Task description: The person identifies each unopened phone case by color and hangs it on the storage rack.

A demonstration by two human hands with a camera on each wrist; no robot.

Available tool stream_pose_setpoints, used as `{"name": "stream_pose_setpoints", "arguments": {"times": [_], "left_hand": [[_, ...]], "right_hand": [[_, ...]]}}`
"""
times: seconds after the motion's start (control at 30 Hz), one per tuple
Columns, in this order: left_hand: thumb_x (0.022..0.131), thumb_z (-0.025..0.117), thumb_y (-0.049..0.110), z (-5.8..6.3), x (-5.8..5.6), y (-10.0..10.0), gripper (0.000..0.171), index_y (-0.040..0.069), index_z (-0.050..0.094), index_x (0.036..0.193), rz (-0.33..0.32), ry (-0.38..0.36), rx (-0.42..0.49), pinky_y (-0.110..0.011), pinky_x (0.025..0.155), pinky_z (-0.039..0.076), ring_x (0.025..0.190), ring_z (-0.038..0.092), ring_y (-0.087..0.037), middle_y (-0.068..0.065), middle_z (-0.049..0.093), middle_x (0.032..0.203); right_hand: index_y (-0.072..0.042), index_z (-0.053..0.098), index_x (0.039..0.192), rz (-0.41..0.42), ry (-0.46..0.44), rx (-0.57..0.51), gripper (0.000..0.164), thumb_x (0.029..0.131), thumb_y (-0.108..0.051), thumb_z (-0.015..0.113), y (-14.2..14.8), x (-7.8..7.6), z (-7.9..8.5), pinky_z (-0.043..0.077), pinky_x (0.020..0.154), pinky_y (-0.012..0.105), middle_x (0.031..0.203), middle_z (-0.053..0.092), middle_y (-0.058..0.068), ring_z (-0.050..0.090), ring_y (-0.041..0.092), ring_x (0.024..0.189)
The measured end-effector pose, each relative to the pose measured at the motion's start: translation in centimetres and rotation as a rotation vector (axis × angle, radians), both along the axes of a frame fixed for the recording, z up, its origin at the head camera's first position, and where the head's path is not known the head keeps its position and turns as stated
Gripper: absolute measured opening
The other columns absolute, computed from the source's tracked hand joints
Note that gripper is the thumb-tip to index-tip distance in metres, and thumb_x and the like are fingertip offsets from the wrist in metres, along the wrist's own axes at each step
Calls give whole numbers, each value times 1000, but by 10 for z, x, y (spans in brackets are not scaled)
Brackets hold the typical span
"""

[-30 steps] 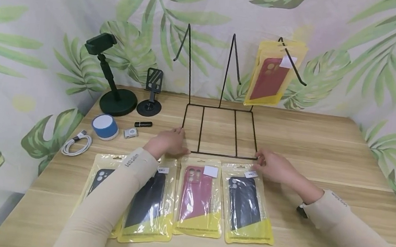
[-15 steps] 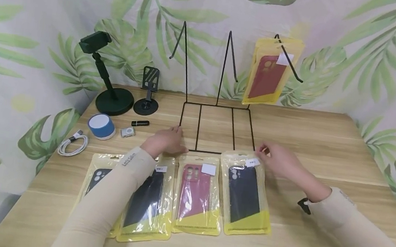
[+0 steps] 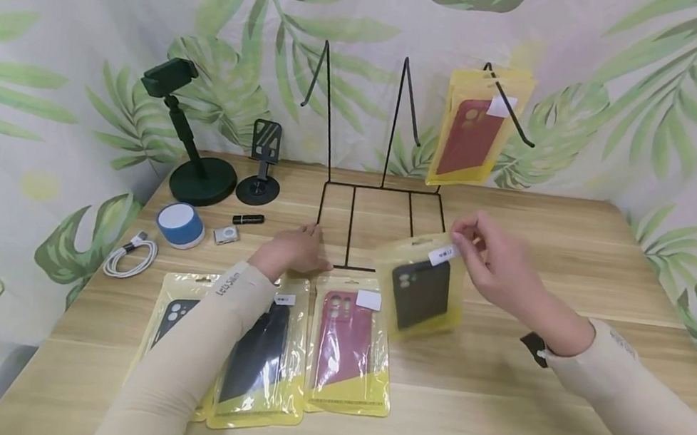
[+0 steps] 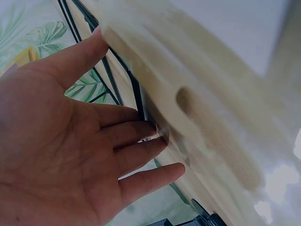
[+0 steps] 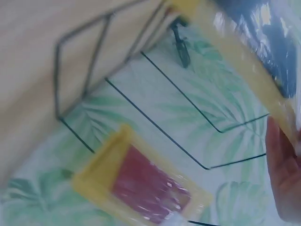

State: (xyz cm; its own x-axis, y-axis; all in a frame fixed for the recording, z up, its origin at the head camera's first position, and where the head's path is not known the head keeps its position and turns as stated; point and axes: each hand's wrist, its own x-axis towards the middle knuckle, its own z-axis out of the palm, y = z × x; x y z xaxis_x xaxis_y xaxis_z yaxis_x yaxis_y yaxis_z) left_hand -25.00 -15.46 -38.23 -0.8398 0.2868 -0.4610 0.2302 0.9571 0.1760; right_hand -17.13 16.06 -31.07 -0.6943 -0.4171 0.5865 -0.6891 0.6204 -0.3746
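Observation:
My right hand (image 3: 498, 263) pinches the top corner of a bagged dark phone case (image 3: 420, 294), raised and tilted over the front right of the black wire rack (image 3: 350, 228). In the right wrist view the clear and yellow bag (image 5: 254, 66) hangs from the fingertips. My left hand (image 3: 296, 249) rests at the rack's front left corner; in the left wrist view its fingers are extended, with thumb and fingertips at the wire (image 4: 136, 92). A bagged red phone case (image 3: 474, 138) hangs on the rack's right hook. The left and middle hooks carry nothing.
On the table lie bagged cases: a pink one (image 3: 344, 339), a dark one (image 3: 258, 358) and another dark one (image 3: 173, 312) partly under the left sleeve. Back left are two phone stands (image 3: 203, 179), a blue speaker (image 3: 179, 227), a white cable (image 3: 131, 257) and small gadgets.
My right hand has lifted the bagged dark case off the table, from the right end of the row, and moved it up toward the rack. The left hand stays at the rack corner.

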Motion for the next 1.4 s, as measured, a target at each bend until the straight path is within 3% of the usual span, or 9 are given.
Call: {"name": "stream_pose_setpoints", "arguments": {"times": [0.13, 0.27, 0.5, 0.63, 1.0, 1.17, 1.4], "left_hand": [[98, 55, 49, -2, 0, -1, 92, -6, 11, 156, -4, 11, -7, -53, 124, 19, 152, 16, -40, -23, 11, 164], [98, 55, 50, -4, -1, -1, 92, -6, 11, 156, -4, 16, -3, -53, 125, 19, 152, 16, -40, -23, 11, 165], [98, 54, 51, -5, 0, 2, 91, -5, 11, 157, -14, 13, 11, -52, 125, 19, 153, 16, -38, -21, 12, 165], [98, 54, 51, -5, 2, 2, 92, -4, 10, 157, -21, 17, -9, -51, 125, 20, 153, 17, -37, -21, 12, 165], [99, 52, 51, -2, 0, -2, 90, -6, 11, 156, -34, 35, -44, -50, 124, 23, 152, 18, -37, -22, 13, 165], [99, 52, 50, -1, 2, -4, 89, -6, 11, 156, -34, 34, -40, -50, 124, 23, 152, 18, -37, -22, 12, 165], [99, 52, 51, -1, 5, -5, 89, -5, 12, 156, -38, 29, -28, -50, 125, 21, 152, 18, -38, -21, 12, 165]], "right_hand": [[3, 58, 97, -14, 297, -71, 8, 91, 3, 61, -14, -16, 20, 56, 55, 35, 79, 66, 13, 63, 20, 61], [5, 58, 98, -66, 412, -161, 6, 94, 1, 59, -29, -36, 42, 53, 57, 34, 79, 65, 16, 62, 25, 60], [6, 56, 101, -109, 386, -137, 12, 100, -7, 56, -36, -53, 56, 45, 66, 8, 83, 65, 18, 66, 25, 65], [6, 56, 102, -118, 368, -145, 14, 100, -8, 54, -36, -53, 53, 42, 66, 4, 85, 66, 19, 66, 25, 65], [7, 55, 106, -190, 288, -191, 21, 102, -13, 51, -38, -65, 52, 37, 58, 14, 81, 64, 19, 56, 23, 62], [5, 56, 107, -247, 242, -200, 25, 103, -20, 52, -42, -78, 51, 31, 52, 24, 73, 58, 16, 49, 21, 58], [2, 54, 112, -329, 156, -178, 29, 105, -25, 45, -48, -101, 54, 32, 53, 28, 79, 63, 17, 50, 25, 61]]}}
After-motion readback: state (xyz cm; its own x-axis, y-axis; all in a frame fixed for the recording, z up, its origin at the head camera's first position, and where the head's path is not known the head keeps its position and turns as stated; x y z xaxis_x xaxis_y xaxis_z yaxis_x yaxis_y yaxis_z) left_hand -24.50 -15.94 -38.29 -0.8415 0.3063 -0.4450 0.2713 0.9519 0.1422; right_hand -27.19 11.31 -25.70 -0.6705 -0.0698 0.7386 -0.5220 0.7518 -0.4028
